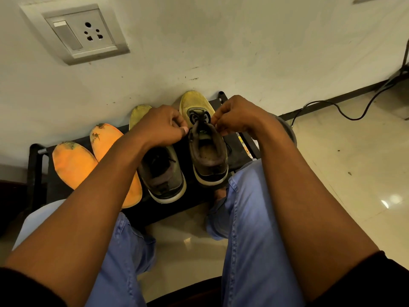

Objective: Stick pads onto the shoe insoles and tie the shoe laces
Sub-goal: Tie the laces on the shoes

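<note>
Head view: I see left hand point(162, 127) and right hand point(232, 115) each pinching a lace end point(199, 120) over the right shoe point(209, 156), pulled apart, probably to tension the knot. Orange insoles point(75, 165) lie left of the hands, out of the way.

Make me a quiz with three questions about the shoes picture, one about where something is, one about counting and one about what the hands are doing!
1. Where are the orange insoles?
A. Left of the shoes on the black rack
B. Inside the shoes
C. On the person's lap

2. How many orange insoles lie out?
A. One
B. Two
C. Four

3. What are the hands doing?
A. Resting flat on the knees
B. Pinching the black laces of the right-side shoe
C. Pressing the wall switch

Answers:
1. A, since both insoles lie on the rack beside the left-side shoe.
2. B, since two orange shapes sit side by side.
3. B, since the left hand and the right hand both have fingers curled at the laces over that shoe's tongue.
</note>
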Tool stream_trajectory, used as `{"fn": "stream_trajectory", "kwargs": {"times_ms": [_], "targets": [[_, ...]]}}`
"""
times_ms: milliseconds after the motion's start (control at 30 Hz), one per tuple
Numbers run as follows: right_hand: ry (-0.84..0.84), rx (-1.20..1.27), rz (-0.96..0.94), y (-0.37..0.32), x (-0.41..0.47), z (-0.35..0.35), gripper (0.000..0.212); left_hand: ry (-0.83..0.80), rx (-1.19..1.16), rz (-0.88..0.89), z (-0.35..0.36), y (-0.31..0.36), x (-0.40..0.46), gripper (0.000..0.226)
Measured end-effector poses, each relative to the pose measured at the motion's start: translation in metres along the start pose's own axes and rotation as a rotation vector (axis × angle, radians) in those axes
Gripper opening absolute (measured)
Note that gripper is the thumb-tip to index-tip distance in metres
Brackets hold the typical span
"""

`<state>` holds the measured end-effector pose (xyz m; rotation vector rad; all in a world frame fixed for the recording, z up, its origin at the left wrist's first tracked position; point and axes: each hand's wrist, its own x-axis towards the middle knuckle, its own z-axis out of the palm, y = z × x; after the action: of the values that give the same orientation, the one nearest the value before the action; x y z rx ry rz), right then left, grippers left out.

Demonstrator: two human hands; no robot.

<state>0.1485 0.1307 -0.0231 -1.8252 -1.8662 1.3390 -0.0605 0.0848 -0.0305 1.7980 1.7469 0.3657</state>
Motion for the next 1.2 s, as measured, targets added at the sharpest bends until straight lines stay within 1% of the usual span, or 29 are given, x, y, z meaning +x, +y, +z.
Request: {"fn": "stream_trajectory", "kwargs": {"times_ms": [100,200,267,333,433,633,733,833,900,1000,1067,1133,1200], "targets": [[0.002,-0.033,0.005,0.001,-0.002,-0.002,0.009,-0.045,-0.054,0.016,-0.002,-0.001,-0.002,0.008],[0.029,0.021,0.044,-0.002,-0.005,0.000,0.005,0.004,-0.109,0.031,0.001,-0.002,-0.001,0.005],[0.031,0.089,0.062,-0.003,-0.005,0.001,0.004,0.045,-0.155,0.016,0.002,-0.001,0.000,0.002],[0.039,0.113,0.067,-0.003,-0.004,0.003,0.004,0.075,-0.182,-0.012,0.005,0.002,0.001,0.004],[0.030,0.110,0.079,-0.003,-0.001,0.004,0.009,0.110,-0.188,-0.077,0.010,0.006,0.003,0.010],[0.017,0.078,0.108,-0.004,0.006,0.008,0.019,0.201,-0.278,-0.153,0.014,0.003,0.004,0.005],[0.031,0.082,0.126,-0.005,0.009,0.009,0.021,0.212,-0.297,-0.154,0.015,0.002,0.003,0.003],[0.043,0.114,0.153,-0.006,0.010,0.010,0.026,0.213,-0.325,-0.183,0.015,0.002,0.004,0.003],[0.051,0.128,0.165,-0.007,0.012,0.012,0.033,0.224,-0.331,-0.203,0.015,0.004,0.005,0.004],[0.061,0.150,0.168,-0.007,0.016,0.014,0.050,0.224,-0.340,-0.230,0.015,0.006,0.006,0.003],[0.068,0.146,0.165,-0.007,0.018,0.015,0.055,0.219,-0.339,-0.237,0.015,0.007,0.006,0.004],[0.072,0.130,0.164,-0.007,0.018,0.015,0.054,0.221,-0.342,-0.237,0.014,0.008,0.006,0.005],[0.070,0.116,0.160,-0.009,0.016,0.015,0.047,0.214,-0.361,-0.237,0.013,0.009,0.004,0.005]]}}
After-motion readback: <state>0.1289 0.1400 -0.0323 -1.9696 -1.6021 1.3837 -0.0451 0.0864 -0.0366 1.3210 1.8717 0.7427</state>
